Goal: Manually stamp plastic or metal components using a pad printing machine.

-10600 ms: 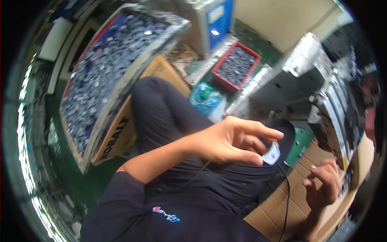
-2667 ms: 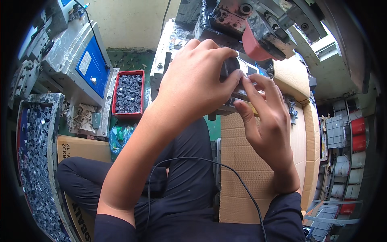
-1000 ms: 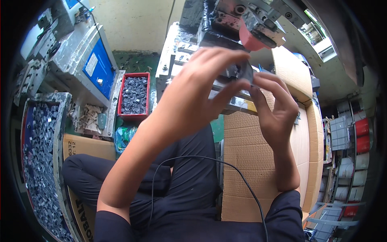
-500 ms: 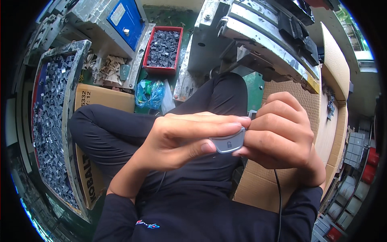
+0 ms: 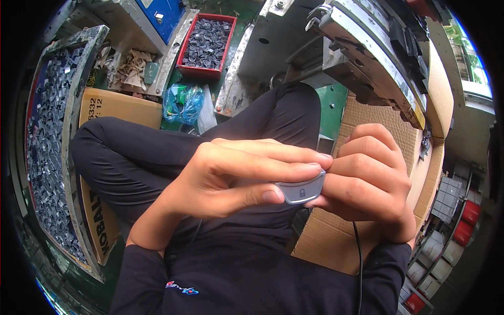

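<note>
A small curved grey plastic piece (image 5: 302, 192) with a dark padlock mark and a pale shiny rim is held above my lap. My left hand (image 5: 226, 176) pinches it from the left, with the thumb below and the fingers stretched along the top. On the other side my right hand (image 5: 367, 173) is closed, its fingers curled and its thumb tip touching the right edge of the piece. The fingertips of both hands meet there and hide the upper right part of it.
A red bin (image 5: 206, 71) of small grey parts stands ahead. At left, a framed tray (image 5: 93, 52) holds many more. An open cardboard box (image 5: 336, 252) lies to the right, below a metal machine (image 5: 362, 68). A blue plastic bag (image 5: 184, 105) sits on the floor.
The whole view has shifted, so bin, tray and machine sit differently. A small grey tip that showed between the fingertips is now hidden. Both hands keep their hold on the piece.
</note>
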`<state>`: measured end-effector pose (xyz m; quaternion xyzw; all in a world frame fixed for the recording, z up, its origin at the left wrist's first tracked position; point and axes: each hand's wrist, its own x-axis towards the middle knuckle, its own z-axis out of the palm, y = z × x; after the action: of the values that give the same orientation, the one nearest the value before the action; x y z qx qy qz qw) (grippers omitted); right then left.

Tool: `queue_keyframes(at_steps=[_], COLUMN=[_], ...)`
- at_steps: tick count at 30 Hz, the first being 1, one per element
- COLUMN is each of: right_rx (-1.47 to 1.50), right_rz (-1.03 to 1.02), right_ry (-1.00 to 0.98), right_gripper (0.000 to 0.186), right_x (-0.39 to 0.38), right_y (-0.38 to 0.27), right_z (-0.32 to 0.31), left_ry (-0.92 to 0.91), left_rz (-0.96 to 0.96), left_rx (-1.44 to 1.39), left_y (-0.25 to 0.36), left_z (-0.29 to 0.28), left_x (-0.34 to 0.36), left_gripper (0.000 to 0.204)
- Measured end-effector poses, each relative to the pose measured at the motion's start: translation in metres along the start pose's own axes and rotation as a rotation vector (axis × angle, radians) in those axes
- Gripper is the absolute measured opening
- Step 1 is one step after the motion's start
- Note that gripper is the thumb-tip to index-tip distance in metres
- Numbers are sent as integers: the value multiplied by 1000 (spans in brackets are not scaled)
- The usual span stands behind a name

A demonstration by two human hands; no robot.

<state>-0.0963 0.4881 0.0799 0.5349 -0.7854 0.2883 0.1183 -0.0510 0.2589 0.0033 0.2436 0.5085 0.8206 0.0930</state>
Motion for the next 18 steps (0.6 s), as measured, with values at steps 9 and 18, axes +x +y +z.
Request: queue_keyframes(at_steps=[9, 18], right_rx=[13, -4], right_rz=[-3, 50], right_ry=[-16, -131], right_gripper=[26, 31], right_x=[-1, -1], right_y=[2, -1], right_z=[-1, -5], left_ry=[27, 11], left_rz=[4, -20], left_rx=[-15, -37], left_y=[-5, -4], left_z=[1, 1], left_x=[-1, -1], left_gripper=[46, 44])
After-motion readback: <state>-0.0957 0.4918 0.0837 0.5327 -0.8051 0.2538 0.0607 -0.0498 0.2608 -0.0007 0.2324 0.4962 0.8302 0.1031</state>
